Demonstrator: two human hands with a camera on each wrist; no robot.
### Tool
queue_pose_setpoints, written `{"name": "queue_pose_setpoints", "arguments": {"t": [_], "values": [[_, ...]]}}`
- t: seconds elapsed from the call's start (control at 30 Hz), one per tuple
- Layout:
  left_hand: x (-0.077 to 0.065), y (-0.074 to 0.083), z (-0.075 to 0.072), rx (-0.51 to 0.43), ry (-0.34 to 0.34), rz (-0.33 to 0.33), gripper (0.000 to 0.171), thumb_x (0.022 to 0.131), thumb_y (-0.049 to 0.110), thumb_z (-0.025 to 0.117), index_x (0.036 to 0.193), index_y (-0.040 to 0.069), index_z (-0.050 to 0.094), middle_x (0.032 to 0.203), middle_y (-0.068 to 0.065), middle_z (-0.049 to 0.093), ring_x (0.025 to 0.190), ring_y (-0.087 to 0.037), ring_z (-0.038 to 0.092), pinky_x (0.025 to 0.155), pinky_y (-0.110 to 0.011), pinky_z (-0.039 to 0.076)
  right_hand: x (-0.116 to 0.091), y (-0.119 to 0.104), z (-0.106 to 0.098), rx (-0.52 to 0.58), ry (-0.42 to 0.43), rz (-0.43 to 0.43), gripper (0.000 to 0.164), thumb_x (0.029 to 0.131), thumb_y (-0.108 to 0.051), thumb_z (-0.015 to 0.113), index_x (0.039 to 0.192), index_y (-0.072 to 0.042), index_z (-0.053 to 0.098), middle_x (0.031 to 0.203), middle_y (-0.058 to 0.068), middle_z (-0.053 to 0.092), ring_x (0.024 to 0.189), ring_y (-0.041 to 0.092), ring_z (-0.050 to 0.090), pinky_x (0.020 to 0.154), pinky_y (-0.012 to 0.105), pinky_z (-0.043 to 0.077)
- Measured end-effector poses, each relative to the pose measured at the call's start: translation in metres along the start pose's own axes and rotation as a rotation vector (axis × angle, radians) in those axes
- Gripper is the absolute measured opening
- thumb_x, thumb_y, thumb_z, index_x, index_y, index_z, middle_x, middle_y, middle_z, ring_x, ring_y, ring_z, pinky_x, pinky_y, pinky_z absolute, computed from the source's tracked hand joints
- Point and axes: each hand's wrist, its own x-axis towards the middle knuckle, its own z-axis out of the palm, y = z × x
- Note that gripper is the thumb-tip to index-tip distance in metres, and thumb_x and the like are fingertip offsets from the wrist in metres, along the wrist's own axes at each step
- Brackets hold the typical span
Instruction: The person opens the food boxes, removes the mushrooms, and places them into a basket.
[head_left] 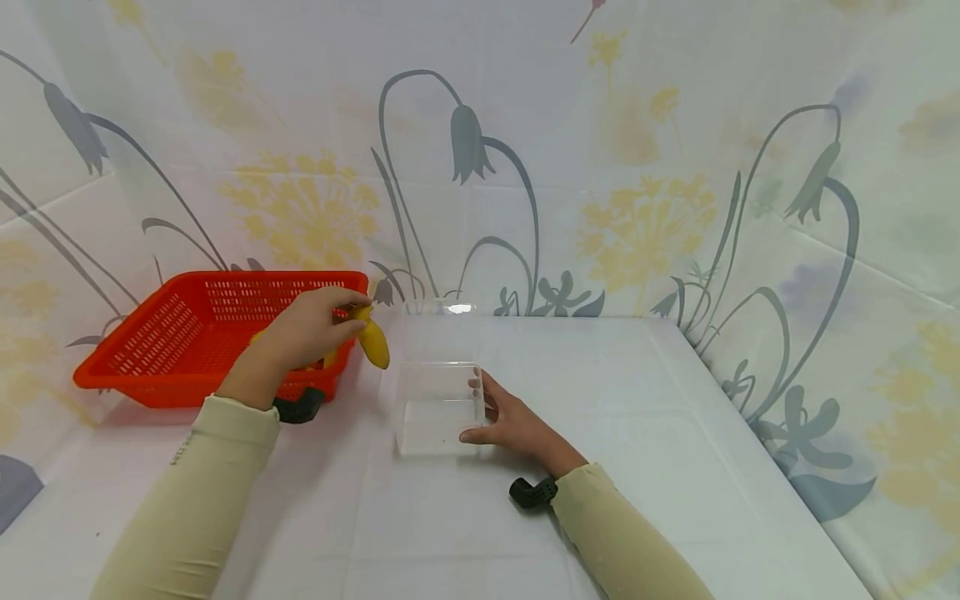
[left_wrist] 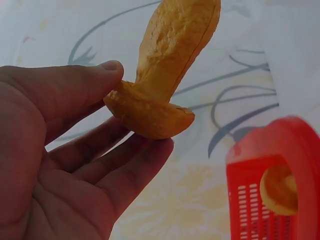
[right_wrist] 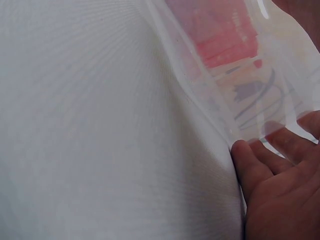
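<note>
My left hand pinches a yellow toy mushroom at the right end of the red basket. In the left wrist view, the thumb and fingertips hold the mushroom by its cap, and the stem points up and away. A clear plastic box rests on the white table, right of the basket, with a transparent panel standing at its back. Around the right side of this box, my right hand holds on with thumb and fingers. The right wrist view shows fingertips against the clear wall.
Partly hidden by the left arm, more yellow pieces lie at the basket's right end; one rounded piece shows in the left wrist view. A flower-printed cloth rises behind the table. A grey shape stands at the far left.
</note>
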Motion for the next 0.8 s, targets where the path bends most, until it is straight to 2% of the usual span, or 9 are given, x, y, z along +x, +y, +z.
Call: {"name": "queue_pose_setpoints", "arguments": {"t": [0.13, 0.43, 0.63, 0.8], "values": [[-0.003, -0.006, -0.008, -0.016, 0.025, -0.038, 0.046, 0.096, 0.03, 0.06, 0.138, 0.013, 0.052, 0.13, -0.014, 0.056, 0.117, -0.033, 0.052, 0.102, -0.054, 0.044, 0.0, 0.001, 0.0, 0.01, -0.002, -0.001, 0.113, 0.076, -0.032, 0.083, 0.157, -0.021, 0.004, 0.161, 0.006, 0.024, 0.144, 0.024, 0.035, 0.115, 0.045, 0.034], [-0.008, -0.021, -0.02, -0.003, 0.085, -0.117, 0.052, 0.096, 0.034, 0.059, 0.142, 0.014, 0.047, 0.139, -0.016, 0.05, 0.126, -0.037, 0.045, 0.106, -0.059, 0.04, 0.002, 0.005, 0.001, -0.002, 0.005, 0.001, 0.117, 0.073, -0.039, 0.084, 0.157, -0.023, 0.004, 0.16, 0.003, 0.025, 0.144, 0.02, 0.035, 0.115, 0.043, 0.035], [-0.011, -0.031, -0.023, -0.005, 0.125, -0.172, 0.053, 0.097, 0.039, 0.056, 0.142, 0.015, 0.045, 0.137, -0.019, 0.049, 0.121, -0.039, 0.046, 0.102, -0.061, 0.042, 0.002, 0.005, 0.001, -0.005, 0.002, -0.003, 0.117, 0.073, -0.039, 0.084, 0.157, -0.022, 0.004, 0.161, 0.004, 0.025, 0.143, 0.021, 0.036, 0.114, 0.043, 0.035], [-0.012, -0.04, -0.026, -0.007, 0.159, -0.189, 0.054, 0.097, 0.042, 0.053, 0.143, 0.014, 0.044, 0.135, -0.022, 0.049, 0.118, -0.041, 0.046, 0.098, -0.061, 0.045, 0.002, 0.004, 0.001, -0.016, 0.005, -0.002, 0.118, 0.073, -0.041, 0.084, 0.157, -0.021, 0.003, 0.16, 0.004, 0.025, 0.144, 0.021, 0.034, 0.114, 0.043, 0.036]]}}
